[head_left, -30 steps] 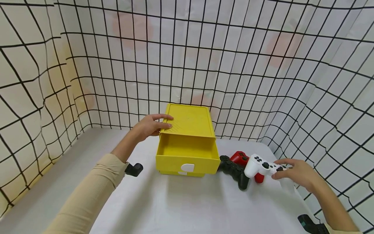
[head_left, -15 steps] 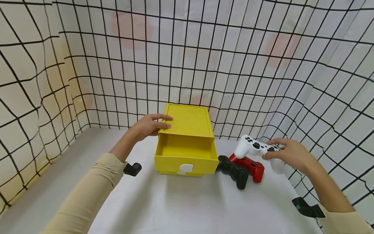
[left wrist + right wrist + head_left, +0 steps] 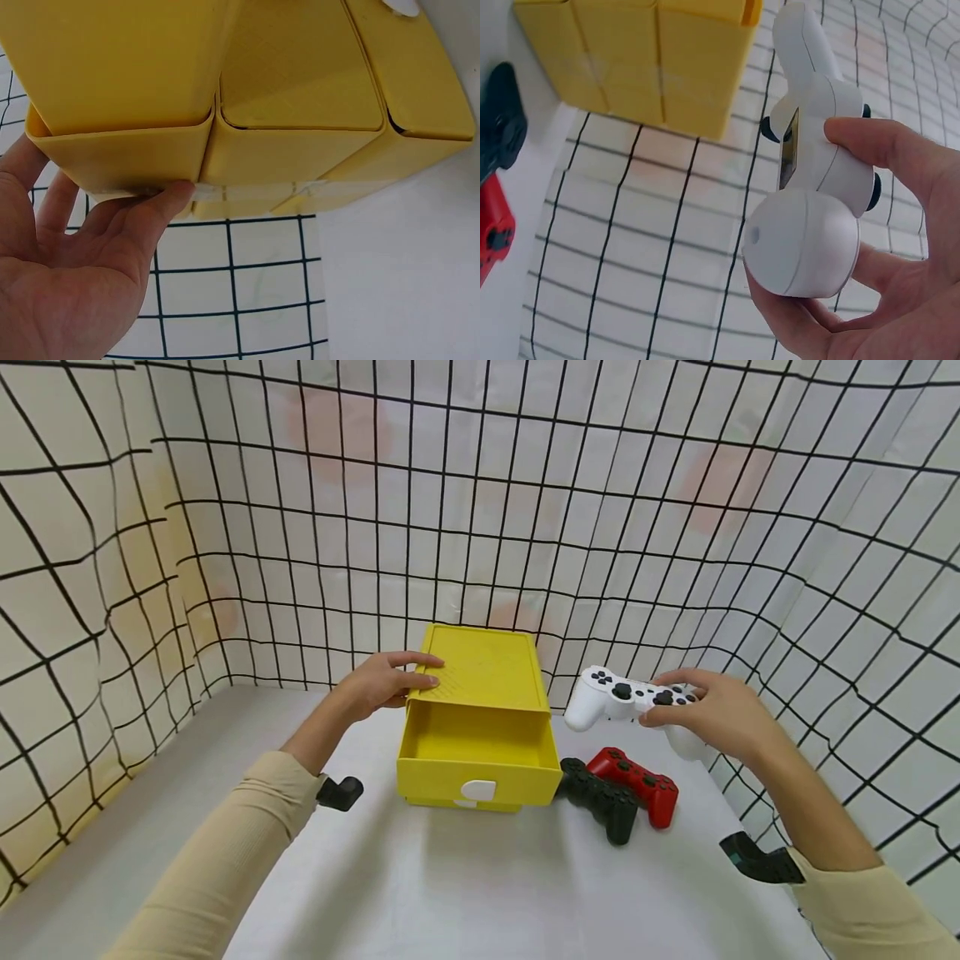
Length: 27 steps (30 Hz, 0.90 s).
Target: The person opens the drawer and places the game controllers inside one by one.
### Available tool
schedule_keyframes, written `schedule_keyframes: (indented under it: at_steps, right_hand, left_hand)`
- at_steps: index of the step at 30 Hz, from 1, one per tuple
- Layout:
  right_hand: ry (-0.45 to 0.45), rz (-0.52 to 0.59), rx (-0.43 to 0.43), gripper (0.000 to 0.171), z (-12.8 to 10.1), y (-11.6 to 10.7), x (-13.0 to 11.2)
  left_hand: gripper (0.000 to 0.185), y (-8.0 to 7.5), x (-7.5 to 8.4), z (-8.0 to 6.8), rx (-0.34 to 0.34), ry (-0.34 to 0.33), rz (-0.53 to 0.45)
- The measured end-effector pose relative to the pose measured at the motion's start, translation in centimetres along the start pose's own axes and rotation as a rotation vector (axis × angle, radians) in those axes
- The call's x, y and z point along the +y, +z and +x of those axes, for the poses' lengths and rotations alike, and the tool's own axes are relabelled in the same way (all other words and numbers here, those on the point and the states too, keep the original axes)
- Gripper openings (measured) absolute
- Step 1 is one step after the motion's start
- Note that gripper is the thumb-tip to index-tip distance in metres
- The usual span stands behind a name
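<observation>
The right hand [image 3: 720, 714] grasps a white plastic game controller with black sticks and buttons [image 3: 637, 695], thumb on one face and fingers bent under its grip. The controller hangs in the air, tilted, to the right of a yellow plastic drawer unit [image 3: 487, 664] and above the worktop [image 3: 480, 885], near the unit but apart from it.

The left hand [image 3: 375, 685] is not clenched: thumb and forefinger lie extended on the unit's top at its left front edge, while the left wrist view shows a finger against the side wall.

The unit is a stack of three compartments, as both wrist views show. Its top drawer [image 3: 438, 783] juts out toward the person, its front bearing a white rounded pull tab [image 3: 479, 790]; the yellow inner floor and walls show, and the rear of its interior is hidden under the unit's top. The two lower drawers are pushed in, so their contents cannot be seen.

Just right of the unit, a black plastic game controller [image 3: 600, 799] lies on the worktop, in front of a red plastic game controller [image 3: 637, 783]; whether they touch is unclear. White walls lined with a black grid [image 3: 480, 485] surround the worktop.
</observation>
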State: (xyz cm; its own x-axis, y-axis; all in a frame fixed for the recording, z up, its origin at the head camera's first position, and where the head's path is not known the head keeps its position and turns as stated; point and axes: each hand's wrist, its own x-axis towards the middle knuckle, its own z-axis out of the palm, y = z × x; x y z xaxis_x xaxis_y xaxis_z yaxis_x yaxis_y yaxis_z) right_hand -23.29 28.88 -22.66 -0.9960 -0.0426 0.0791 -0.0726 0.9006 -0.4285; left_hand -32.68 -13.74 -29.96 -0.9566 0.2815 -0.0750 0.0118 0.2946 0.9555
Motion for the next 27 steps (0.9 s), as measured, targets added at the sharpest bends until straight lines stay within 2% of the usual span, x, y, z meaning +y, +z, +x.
schedule_keyframes:
  at_steps: [13, 27]
  right_hand:
    - [-0.028, 0.09, -0.027, 0.068, 1.0, 1.9, -4.9]
    - [-0.147, 0.108, -0.028, 0.055, 0.6, 4.9, -9.1]
  left_hand:
    - [0.045, 0.0, -0.1, 0.0, -0.001, 0.009, 0.002]
    - [0.04, 0.1, -0.1, 0.2, 0.023, -0.003, -0.006]
